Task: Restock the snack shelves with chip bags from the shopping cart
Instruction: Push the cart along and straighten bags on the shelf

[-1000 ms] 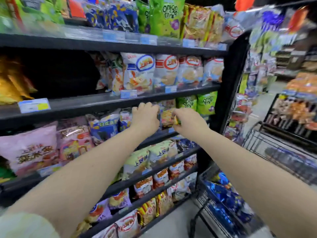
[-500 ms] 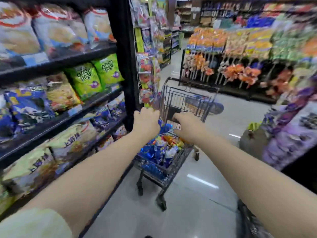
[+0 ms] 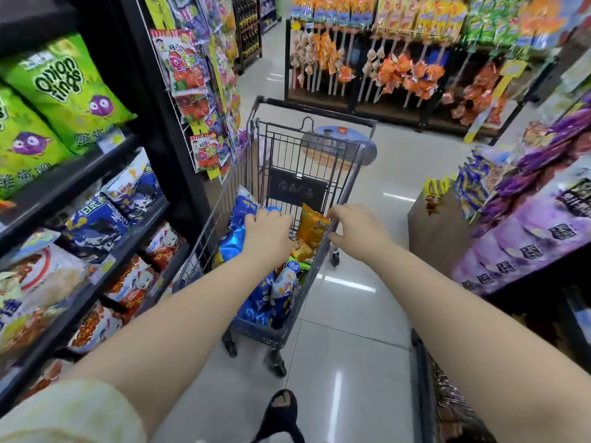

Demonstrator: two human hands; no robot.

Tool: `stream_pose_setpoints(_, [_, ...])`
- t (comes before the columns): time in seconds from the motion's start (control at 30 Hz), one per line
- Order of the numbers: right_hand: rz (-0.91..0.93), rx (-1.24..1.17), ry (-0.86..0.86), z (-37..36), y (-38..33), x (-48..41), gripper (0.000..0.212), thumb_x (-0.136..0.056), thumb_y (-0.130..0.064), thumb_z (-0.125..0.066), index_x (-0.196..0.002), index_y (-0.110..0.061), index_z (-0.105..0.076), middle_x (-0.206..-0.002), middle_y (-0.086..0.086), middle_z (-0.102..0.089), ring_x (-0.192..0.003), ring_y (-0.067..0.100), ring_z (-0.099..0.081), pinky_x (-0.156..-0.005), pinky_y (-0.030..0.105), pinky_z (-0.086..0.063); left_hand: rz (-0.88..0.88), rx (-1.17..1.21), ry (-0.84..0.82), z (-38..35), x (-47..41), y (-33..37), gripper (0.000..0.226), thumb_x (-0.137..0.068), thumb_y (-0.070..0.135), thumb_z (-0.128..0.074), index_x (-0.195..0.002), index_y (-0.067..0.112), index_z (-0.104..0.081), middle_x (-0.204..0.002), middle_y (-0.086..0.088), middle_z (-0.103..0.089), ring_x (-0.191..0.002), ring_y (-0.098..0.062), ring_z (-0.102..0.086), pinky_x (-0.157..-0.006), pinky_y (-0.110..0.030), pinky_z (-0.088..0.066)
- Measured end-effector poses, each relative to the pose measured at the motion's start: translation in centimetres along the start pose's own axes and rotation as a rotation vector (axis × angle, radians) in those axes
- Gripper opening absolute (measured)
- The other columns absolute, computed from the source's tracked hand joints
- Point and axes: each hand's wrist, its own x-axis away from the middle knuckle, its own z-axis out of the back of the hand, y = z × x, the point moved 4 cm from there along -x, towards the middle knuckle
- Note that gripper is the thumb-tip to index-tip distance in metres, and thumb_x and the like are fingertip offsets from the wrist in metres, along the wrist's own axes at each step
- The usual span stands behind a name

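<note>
L hand (image 3: 267,233) is inside the shopping cart (image 3: 284,148), fingers bent over the top of a blue chip bag (image 3: 241,212); if it really grips, I cannot tell. R hand (image 3: 355,231) curls fingers and thumb round the cart's right rim, just beside an orange chip bag (image 3: 311,227). Cart stands near the snack shelves (image 3: 64,187) at left, w/ more bags inside

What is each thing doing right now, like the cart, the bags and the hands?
shopping cart, standing on its wheels, full of bags.
blue bag, top of the pile, under the left hand.
orange bag, upright against the cart's right side.
left hand, in the cart, fingers curled over the blue bag.
right hand, at the cart's right rim, grip unclear.
onion rings bags, standing on the shelf.
</note>
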Motion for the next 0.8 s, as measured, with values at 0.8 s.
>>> stream_pose_setpoints(0.8, [-0.033, -0.176, -0.486, -22.7, 3.8, -18.7, 0.048, -0.083, -0.024, -0.071, -0.125, -0.011, -0.053, -0.126, 0.012, -0.054, -0.118, 0.031, -0.047, -0.095, 0.04, -0.042, 0.316, 0.275, -0.483, -21.5, -15.3, -6.6, 0.035, -0.089, 0.027, -0.056, -0.124, 0.022, -0.053, -0.127, -0.007, -0.053, -0.123, -0.031, -0.041, -0.101, -0.046, -0.033])
